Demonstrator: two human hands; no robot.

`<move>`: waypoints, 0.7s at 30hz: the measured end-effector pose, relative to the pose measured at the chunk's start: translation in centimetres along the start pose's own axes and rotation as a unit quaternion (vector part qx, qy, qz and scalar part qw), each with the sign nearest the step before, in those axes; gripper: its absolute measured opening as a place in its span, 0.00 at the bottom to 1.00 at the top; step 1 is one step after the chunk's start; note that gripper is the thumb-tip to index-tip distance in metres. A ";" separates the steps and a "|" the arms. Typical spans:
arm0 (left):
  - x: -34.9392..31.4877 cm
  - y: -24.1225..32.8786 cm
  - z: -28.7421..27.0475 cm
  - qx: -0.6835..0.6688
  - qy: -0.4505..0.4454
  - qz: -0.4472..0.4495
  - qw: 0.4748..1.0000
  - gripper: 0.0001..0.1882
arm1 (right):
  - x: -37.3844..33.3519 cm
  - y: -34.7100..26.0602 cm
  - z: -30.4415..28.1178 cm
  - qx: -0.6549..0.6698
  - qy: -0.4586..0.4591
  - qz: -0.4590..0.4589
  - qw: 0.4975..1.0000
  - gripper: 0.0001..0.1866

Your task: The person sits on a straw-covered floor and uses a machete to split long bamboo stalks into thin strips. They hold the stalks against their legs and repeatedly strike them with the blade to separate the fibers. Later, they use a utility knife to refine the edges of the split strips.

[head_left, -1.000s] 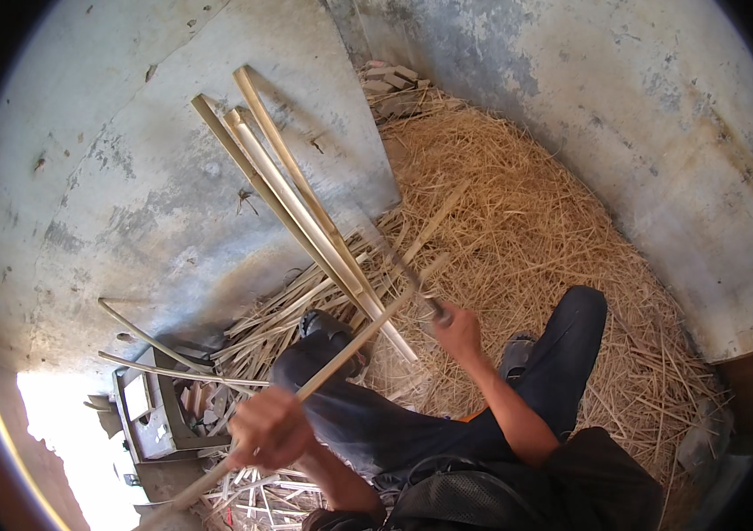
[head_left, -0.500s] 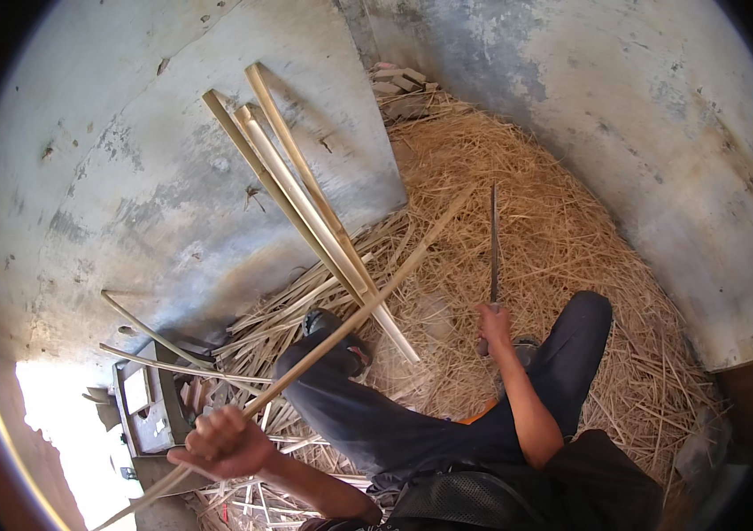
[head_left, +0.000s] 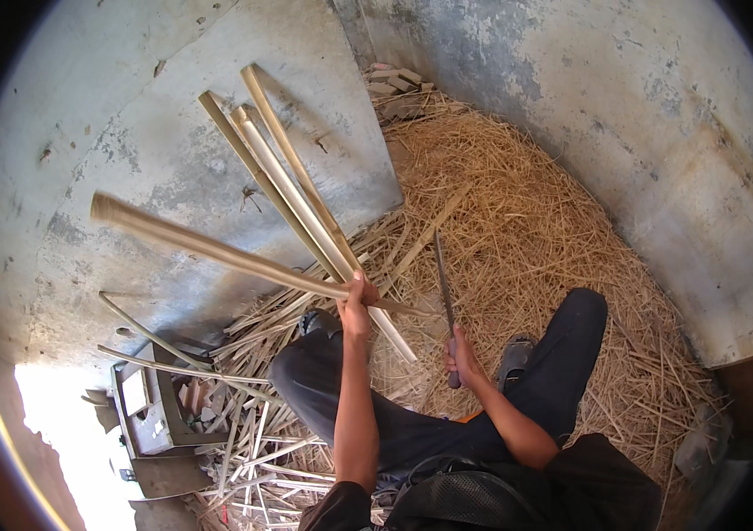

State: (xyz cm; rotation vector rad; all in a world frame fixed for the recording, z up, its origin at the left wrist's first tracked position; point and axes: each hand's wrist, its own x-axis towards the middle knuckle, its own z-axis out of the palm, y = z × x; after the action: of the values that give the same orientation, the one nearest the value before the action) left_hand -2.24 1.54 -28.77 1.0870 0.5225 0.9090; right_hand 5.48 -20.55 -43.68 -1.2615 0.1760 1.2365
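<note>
My left hand (head_left: 358, 303) is closed around a long bamboo strip (head_left: 208, 251). The strip slants from its raised end by the wall on the left down to a thin end near the knife, and motion smears its left part. In front of my right knee, my right hand (head_left: 463, 356) is wrapped round the handle of a long, narrow-bladed knife (head_left: 444, 274). Its dark blade points away from me, and I cannot tell whether it touches the strip. Behind my left hand, several split bamboo lengths (head_left: 292, 190) lean on the wall.
Straw-like bamboo shavings (head_left: 518, 203) cover the floor ahead and to the right. Thin strips (head_left: 252, 469) lie piled at the left. A box-like frame (head_left: 146, 403) stands by the bright opening. Worn plaster walls (head_left: 642, 133) close in both sides; bricks (head_left: 398, 82) sit in the far corner.
The bamboo strip has swung round from slanting down to the lower left to rising to the upper left. My left hand moved forward and right; the knife came left and nearer me.
</note>
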 end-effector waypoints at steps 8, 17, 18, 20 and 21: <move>0.8 -0.5 1.3 0.050 0.013 -0.007 0.999 0.28 | -0.8 -0.6 2.5 -0.074 -0.027 -0.072 0.994 0.32; -1.2 -0.8 5.5 0.144 -0.001 0.008 0.990 0.31 | 1.9 3.5 0.6 -0.086 0.044 0.082 0.992 0.33; -1.3 -0.8 6.0 0.158 0.001 0.014 0.987 0.31 | 2.7 5.0 -0.7 -0.071 0.050 0.091 0.992 0.35; -1.3 -1.2 6.2 0.166 -0.006 0.025 0.986 0.32 | 3.7 7.1 -2.5 -0.047 0.053 0.115 0.991 0.39; -1.2 -1.5 6.1 0.167 -0.009 0.021 0.986 0.32 | 3.3 7.1 -2.1 -0.060 0.067 0.109 0.990 0.39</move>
State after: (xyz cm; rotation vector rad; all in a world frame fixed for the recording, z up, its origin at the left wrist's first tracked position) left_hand 2.27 -2.94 -27.77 1.4120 0.6544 0.8661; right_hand 2.46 -21.52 -51.12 -1.4622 0.3486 1.3638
